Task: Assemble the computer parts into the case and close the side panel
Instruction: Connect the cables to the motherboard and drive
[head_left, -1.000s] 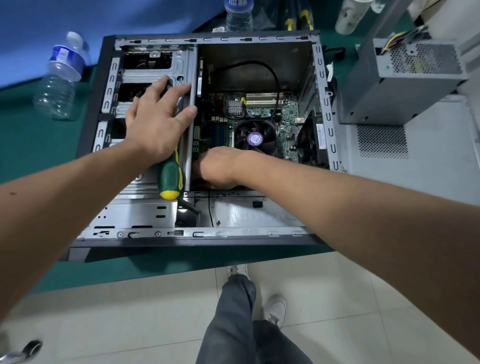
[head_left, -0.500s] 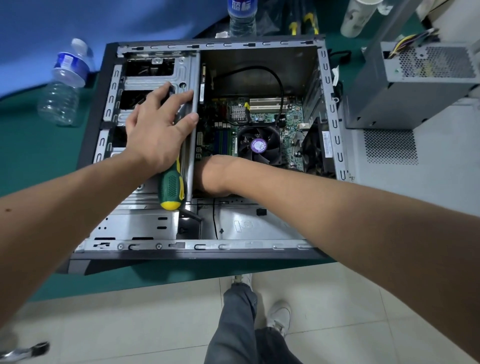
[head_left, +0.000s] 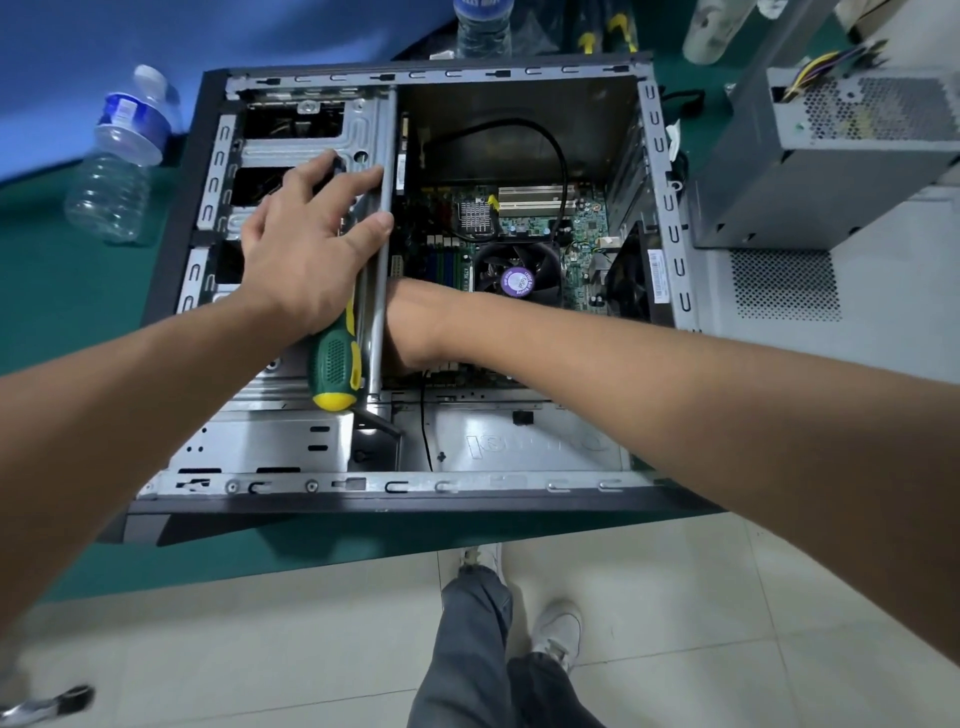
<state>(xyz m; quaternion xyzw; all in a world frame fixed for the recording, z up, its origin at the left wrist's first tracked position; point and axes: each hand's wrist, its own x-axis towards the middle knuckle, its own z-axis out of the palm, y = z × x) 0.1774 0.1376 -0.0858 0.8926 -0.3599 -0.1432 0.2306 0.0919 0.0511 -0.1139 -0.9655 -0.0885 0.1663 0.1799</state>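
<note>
Left hand (head_left: 306, 249) pins a screwdriver (head_left: 335, 364) against the drive cage (head_left: 311, 150), fingers spread; right hand (head_left: 410, 332) reaches beneath it, grip hidden. In the case (head_left: 670, 208), cabling seems underway; power supply (head_left: 831, 156) waits at two o'clock.

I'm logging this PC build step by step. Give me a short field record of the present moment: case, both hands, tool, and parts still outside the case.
case: open computer case lying on its side on the green table, side panel off
left hand: left hand rests on the drive cage, holding the screwdriver under the palm
right hand: right hand reaches down beside the cage; fingers hidden
inside: motherboard with CPU fan
outside: power supply to the right of the case
nearby: water bottle left of the case
</note>
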